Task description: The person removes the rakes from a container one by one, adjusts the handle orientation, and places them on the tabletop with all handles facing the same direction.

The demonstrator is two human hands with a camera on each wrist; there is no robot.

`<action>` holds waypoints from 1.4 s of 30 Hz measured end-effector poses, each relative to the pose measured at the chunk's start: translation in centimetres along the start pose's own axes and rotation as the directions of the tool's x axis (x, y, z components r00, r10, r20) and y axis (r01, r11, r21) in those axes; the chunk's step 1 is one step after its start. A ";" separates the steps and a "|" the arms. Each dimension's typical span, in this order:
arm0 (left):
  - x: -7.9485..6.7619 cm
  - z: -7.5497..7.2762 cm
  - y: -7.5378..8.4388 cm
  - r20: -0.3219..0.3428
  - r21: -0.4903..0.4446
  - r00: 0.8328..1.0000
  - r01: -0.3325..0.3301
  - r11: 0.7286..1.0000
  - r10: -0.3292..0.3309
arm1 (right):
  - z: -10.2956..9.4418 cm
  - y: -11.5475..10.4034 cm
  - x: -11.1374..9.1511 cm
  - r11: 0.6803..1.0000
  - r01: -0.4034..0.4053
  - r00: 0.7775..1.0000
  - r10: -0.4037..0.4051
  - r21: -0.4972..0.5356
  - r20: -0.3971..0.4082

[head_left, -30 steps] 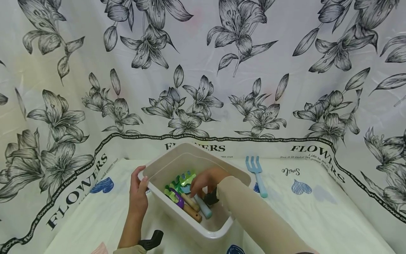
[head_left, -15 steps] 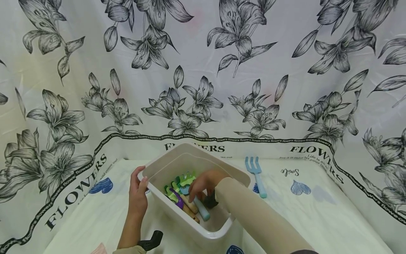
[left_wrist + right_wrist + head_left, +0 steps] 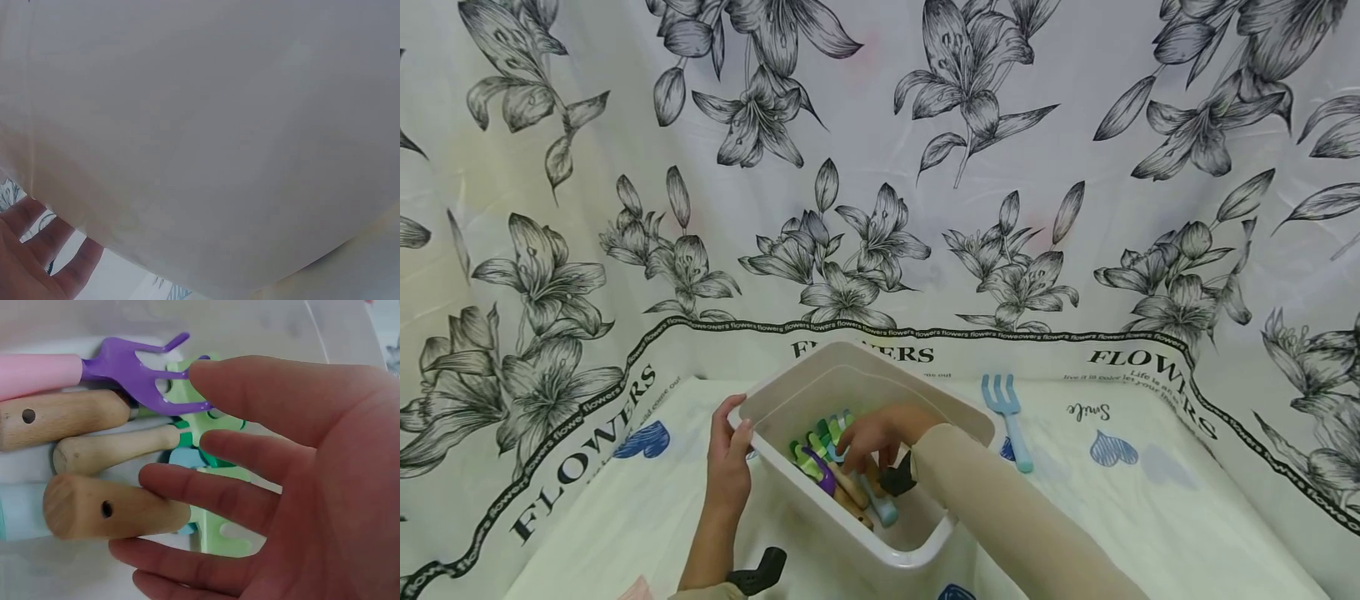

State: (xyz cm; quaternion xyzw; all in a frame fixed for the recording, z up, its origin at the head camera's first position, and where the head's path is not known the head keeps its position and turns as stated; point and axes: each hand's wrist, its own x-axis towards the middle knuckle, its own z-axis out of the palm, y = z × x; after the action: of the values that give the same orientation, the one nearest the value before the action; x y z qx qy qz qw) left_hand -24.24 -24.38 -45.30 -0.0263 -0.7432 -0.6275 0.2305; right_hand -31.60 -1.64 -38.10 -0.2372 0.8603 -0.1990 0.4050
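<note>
My left hand (image 3: 728, 446) grips the near-left rim of a white plastic tub (image 3: 917, 550); the thumb lies over the edge. In the left wrist view the tub's wall hides most of that hand. Inside the tub my right hand (image 3: 887, 433) hovers with fingers spread over garden hand tools. Between its middle and ring fingers lies a light green hand rake's wooden handle (image 3: 119, 509), close to the camera, fingertips right at its sides. Beside it are two more wooden handles, a purple hand fork (image 3: 134, 372) with a pink handle, and a light blue handle (image 3: 22, 512).
A light blue hand fork (image 3: 1007, 421) lies on the cloth right of the tub, tines pointing away. Pale cloth with printed hearts (image 3: 1114, 448) covers the surface. A floral curtain (image 3: 880, 167) hangs behind and at both sides.
My right hand has shifted slightly left within the tub, and the green rake head has sunk among the other tools. The left hand keeps its grip on the rim.
</note>
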 end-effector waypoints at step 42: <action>0.2 0.2 -0.1 -0.012 0.015 1.000 -0.017 1.000 0.017 | -3.5 0.2 -1.6 0.921 0.379 0.648 -0.332 -0.087 -0.686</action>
State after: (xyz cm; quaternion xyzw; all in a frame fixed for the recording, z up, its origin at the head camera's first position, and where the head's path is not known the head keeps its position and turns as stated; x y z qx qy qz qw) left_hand -24.55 -24.28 -45.32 -0.0272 -0.7461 -0.6203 0.2406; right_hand -33.56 0.00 -35.16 -0.2968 0.8779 -0.3755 0.0165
